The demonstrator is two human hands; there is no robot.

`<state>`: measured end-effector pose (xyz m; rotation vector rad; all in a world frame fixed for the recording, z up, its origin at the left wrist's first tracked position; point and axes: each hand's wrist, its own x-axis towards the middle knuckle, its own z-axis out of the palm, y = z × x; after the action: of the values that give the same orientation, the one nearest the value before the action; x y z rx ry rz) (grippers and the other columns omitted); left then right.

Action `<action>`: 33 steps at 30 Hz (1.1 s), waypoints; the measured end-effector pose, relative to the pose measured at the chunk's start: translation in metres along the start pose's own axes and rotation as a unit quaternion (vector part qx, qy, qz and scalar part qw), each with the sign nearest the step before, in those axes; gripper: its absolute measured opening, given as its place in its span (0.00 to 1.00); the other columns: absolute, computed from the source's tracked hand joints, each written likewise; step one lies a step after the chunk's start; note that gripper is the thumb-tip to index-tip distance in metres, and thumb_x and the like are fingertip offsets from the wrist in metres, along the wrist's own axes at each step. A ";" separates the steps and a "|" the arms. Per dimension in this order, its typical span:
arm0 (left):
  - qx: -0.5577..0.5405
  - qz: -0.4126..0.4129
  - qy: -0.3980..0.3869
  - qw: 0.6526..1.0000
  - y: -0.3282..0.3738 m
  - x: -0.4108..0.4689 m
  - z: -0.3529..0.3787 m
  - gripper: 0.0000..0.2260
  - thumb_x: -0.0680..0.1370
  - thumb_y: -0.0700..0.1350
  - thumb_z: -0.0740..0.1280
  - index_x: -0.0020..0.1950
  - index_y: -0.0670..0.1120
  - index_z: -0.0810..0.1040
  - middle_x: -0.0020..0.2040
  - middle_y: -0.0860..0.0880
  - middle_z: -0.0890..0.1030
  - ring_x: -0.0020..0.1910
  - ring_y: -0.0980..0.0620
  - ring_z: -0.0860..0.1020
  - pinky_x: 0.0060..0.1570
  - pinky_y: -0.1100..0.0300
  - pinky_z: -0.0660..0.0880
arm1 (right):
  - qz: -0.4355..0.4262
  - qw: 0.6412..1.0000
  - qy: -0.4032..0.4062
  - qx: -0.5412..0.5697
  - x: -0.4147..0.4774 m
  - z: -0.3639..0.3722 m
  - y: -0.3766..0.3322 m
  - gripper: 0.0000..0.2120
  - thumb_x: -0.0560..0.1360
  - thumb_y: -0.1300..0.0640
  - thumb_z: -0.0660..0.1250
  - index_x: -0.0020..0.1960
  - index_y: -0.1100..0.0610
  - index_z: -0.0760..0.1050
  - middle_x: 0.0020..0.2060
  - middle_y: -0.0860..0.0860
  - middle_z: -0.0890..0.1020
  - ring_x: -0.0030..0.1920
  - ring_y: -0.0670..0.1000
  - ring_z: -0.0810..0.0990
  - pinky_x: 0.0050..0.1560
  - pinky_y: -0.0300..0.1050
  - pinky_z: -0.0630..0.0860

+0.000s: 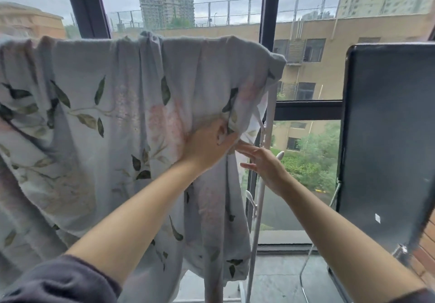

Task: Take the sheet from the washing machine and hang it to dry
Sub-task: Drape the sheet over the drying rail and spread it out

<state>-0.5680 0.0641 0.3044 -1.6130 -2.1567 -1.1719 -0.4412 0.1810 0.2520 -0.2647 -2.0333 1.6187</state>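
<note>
Dark sleeves [58,279] are seen pushed up at the bottom edge; both bare forearms are extended forward and upward.

The left hand [207,142] is pressed against the floral sheet [106,114], its fingers curled into a fold of fabric near the sheet's right edge. The right hand [263,166] is held lower and to the right, fingers straight and spread, holding nothing; the fingertips are placed at the sheet's hanging edge, but contact cannot be confirmed.

The sheet is draped over the top of a white drying rack [269,114] and hangs in bunched folds. Most of the rack is covered by it; only the right upright with its side pegs is exposed.

A dark panel [386,138] stands at the right. Behind the rack, a black window frame [306,109] is noted, with tan buildings [329,43] beyond.
</note>
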 end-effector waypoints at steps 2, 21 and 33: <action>0.022 0.023 -0.019 0.999 0.005 0.006 0.006 0.12 0.77 0.58 0.61 0.48 0.51 0.76 0.39 0.57 0.79 0.38 0.60 0.78 0.38 0.61 0.77 | -0.006 1.000 -0.023 -0.004 -0.005 -0.001 -0.004 0.20 0.77 0.51 0.50 0.52 0.43 0.82 0.67 0.38 0.71 0.67 0.44 0.70 0.61 0.49 0.74; 0.201 -0.074 0.071 0.974 -0.005 0.017 -0.005 0.12 0.74 0.45 0.65 0.50 0.44 0.63 0.37 0.46 0.75 0.38 0.41 0.77 0.33 0.57 0.66 | 0.121 0.985 -0.086 0.088 0.073 -0.100 0.019 0.04 0.74 0.55 0.68 0.48 0.48 0.79 0.35 0.43 0.82 0.37 0.44 0.79 0.52 0.47 0.74; 0.061 -0.110 0.234 0.964 0.028 0.008 0.000 0.07 0.76 0.36 0.63 0.53 0.42 0.70 0.37 0.55 0.73 0.33 0.62 0.71 0.30 0.74 0.65 | 0.047 0.979 0.183 0.080 0.137 -0.127 0.026 0.11 0.81 0.57 0.56 0.42 0.56 0.73 0.36 0.51 0.76 0.37 0.50 0.74 0.37 0.46 0.71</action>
<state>-0.5467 0.0725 0.3219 -0.9404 -2.0722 -1.2938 -0.4963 0.3587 0.2842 -0.5620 -1.6266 1.6380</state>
